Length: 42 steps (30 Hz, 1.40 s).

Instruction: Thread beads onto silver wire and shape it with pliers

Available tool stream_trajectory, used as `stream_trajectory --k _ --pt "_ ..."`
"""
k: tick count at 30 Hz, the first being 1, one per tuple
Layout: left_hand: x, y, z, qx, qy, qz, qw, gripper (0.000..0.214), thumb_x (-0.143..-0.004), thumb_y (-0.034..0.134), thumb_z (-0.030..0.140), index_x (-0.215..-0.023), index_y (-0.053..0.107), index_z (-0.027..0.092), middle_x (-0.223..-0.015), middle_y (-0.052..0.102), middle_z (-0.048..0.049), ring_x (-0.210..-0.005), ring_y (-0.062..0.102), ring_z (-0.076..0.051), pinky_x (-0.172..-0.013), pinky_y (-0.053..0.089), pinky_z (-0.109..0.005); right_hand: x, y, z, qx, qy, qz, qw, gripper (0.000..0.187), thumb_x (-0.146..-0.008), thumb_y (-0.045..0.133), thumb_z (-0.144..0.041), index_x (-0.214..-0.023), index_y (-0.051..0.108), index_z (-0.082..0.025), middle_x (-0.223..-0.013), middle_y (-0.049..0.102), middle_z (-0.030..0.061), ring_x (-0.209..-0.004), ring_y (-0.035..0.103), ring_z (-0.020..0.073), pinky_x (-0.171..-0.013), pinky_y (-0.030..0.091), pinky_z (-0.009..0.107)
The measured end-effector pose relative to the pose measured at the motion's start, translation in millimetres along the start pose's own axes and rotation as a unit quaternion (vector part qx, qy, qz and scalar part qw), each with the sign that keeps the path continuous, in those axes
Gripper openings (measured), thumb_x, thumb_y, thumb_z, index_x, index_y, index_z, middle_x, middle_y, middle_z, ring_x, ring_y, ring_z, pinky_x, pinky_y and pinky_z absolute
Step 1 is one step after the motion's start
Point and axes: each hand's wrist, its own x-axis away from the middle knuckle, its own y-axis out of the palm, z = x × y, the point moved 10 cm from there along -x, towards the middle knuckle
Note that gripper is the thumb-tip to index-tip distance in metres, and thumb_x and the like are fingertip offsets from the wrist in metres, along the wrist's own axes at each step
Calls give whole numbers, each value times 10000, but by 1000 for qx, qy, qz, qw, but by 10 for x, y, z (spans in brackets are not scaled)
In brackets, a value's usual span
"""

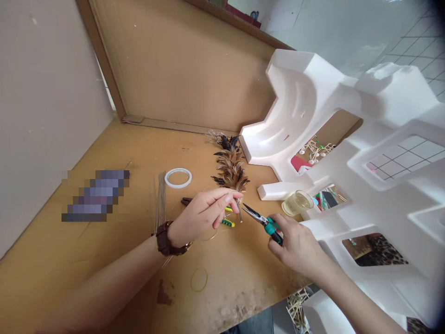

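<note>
The right hand (299,245) wraps around needle-nose pliers (267,224), tips slightly parted, just right of the left hand (205,211). The left's fingers curl nearly together; whether they pinch anything, I cannot tell. The brown feather bundle (230,166) lies just beyond, farther off. Plier work seems underway, calling for careful tip alignment.

Bright, soft, diffuse light, source out of frame. Soft shadow on the brown cardboard panel (257,99) beside the white moulded foam structure (375,208); its lit faces go near-white. Faint sheen on the tan, scuffed worktop (239,273), lower middle. Steel pliers with teal-and-black handles (269,226) reasonably sharp. Wide-angle stretch toward edges, dark vignetting at right corners. Grey-violet slanted patch (95,195) at left pixelated, detail lost.
</note>
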Motion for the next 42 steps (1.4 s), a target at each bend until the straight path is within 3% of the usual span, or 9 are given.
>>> stream_trajectory --k 5,15,31,35,39,42 --pt "21 23 24 -16 14 7 1000 308 -888 369 272 -1084 567 142 -828 633 -47 -406 402 -39 -409 389 -190 -21 -69 -93 39 2 26 999 251 -669 474 -197 -917 515 -199 -783 585 38 -689 532 194 -574 291 259" --pt "64 89 25 -50 37 0 998 312 -899 356 273 -1111 558 166 -837 626 -36 -421 416 -42 -481 423 -213 -37 -131 -156 102 7 51 994 143 -694 454 -251 -817 505 -200 -682 571 22 -598 528 181 -504 219 258" --pt "96 122 89 -81 83 7 993 313 -904 350 233 -1143 545 178 -828 627 -27 -427 423 -44 -502 435 -208 -12 -192 -209 118 -1 82 990 161 -698 457 -248 -828 529 -187 -663 574 21 -575 531 172 -492 190 259" --pt "95 129 95 -98 93 9 991 322 -902 350 217 -1158 541 179 -836 633 -30 -467 459 -57 -586 464 -230 -29 -174 -216 124 -1 83 989 138 -695 464 -241 -801 528 -182 -673 583 32 -583 537 175 -496 189 268" --pt "105 151 113 -88 103 13 991 328 -895 359 220 -1159 547 171 -845 642 -49 -645 550 -113 -681 467 -258 -45 -138 -219 128 0 80 989 122 -700 469 -246 -786 523 -180 -666 581 38 -579 536 178 -497 185 279" --pt "109 166 91 -70 95 14 993 319 -885 383 226 -1145 563 181 -824 639 -50 -654 549 -119 -621 449 -236 -50 -121 -195 120 9 71 990 124 -702 472 -257 -788 519 -182 -673 576 40 -581 532 181 -499 192 282"
